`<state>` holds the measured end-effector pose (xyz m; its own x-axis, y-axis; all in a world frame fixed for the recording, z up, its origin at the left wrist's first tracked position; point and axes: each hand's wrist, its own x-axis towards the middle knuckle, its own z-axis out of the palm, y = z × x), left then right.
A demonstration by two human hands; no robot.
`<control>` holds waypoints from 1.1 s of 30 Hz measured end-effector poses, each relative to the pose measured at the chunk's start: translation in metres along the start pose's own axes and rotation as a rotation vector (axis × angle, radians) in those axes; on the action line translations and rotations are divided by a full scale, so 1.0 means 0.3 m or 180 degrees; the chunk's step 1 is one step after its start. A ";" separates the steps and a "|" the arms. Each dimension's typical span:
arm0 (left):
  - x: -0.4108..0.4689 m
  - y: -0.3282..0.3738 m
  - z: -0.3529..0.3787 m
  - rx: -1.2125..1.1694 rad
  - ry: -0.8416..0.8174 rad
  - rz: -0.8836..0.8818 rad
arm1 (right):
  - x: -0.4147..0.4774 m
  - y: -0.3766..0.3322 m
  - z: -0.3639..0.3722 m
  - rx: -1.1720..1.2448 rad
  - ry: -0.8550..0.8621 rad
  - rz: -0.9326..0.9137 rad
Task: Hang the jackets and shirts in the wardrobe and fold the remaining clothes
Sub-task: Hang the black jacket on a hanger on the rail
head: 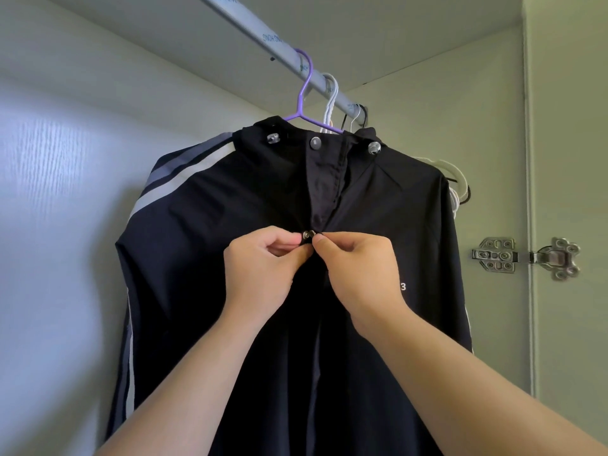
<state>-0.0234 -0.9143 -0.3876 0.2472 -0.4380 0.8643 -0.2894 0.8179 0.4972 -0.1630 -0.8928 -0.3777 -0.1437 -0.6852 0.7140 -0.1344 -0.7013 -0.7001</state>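
Frame centre: left hand (263,261) and right hand (355,261) each pinch jacket (197,258) placket, snap (308,235) between their fingertips.

Both arms raised, left hand (263,258) and right hand (358,261) thumb-to-thumb in pinching grips.

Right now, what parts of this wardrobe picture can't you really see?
All from the head view:
- The black striped jacket runs off the bottom edge, so its hem is cut off.
- The white and dark hangers behind are mostly hidden by the jacket; what hangs on them is unclear.
- The small metal snap is partly covered by the left hand and right hand.
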 end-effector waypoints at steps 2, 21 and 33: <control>-0.002 0.011 0.005 0.0077 0.0048 0.0092 | -0.002 0.006 0.010 0.0269 0.0050 0.0133; 0.030 0.045 -0.036 0.0745 -0.0143 0.0656 | -0.017 0.020 -0.006 -0.0571 -0.0720 -0.0542; 0.047 0.030 0.019 0.1633 -0.0243 0.0781 | -0.021 0.062 -0.006 -0.0192 -0.0651 -0.0160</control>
<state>-0.0278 -0.9153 -0.3704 0.0542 -0.2992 0.9526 -0.7464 0.6216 0.2377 -0.1665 -0.9012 -0.3951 0.0659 -0.6796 0.7306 -0.1959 -0.7267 -0.6584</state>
